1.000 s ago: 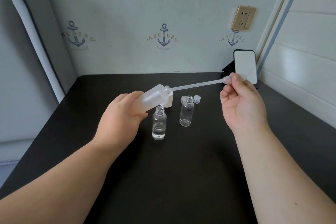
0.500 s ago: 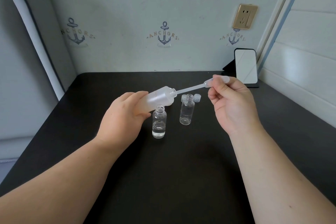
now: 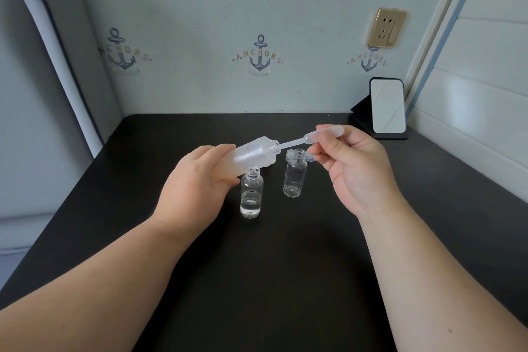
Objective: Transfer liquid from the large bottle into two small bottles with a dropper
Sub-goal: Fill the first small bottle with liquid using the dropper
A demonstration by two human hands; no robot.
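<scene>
The left hand (image 3: 197,183) gripped the frosted large bottle (image 3: 251,156) around its lower body, fingers and thumb curled about it, and held it raised above the bench (image 3: 285,280), tilted with its open neck pointing up and to the right. This tilt probably brought the remaining liquid within reach of the dropper's stem while keeping it short of the mouth.

Just below and in front of the tilted bottle stood the near small bottle (image 3: 251,194), upright, uncapped and holding clear liquid in its lower part; it appeared to have received its share. To its right, a little farther back, stood the far small bottle (image 3: 294,177), also upright and uncapped, and apparently almost empty, so it was judged the next one to be filled. Two small clear caps (image 3: 290,154) lay just behind its neck, partly hidden.

The dropper (image 3: 311,138) lay nearly in line with the large bottle, its thin stem entering the neck. The right hand (image 3: 357,168) pinched the translucent bulb between thumb and fingertips, the other fingers loosely curled. Whether the bulb was squeezed could not be told.

At the far right of the bench, well apart from the bottles, a small mirror (image 3: 387,106) on a black stand leaned near the wall.
</scene>
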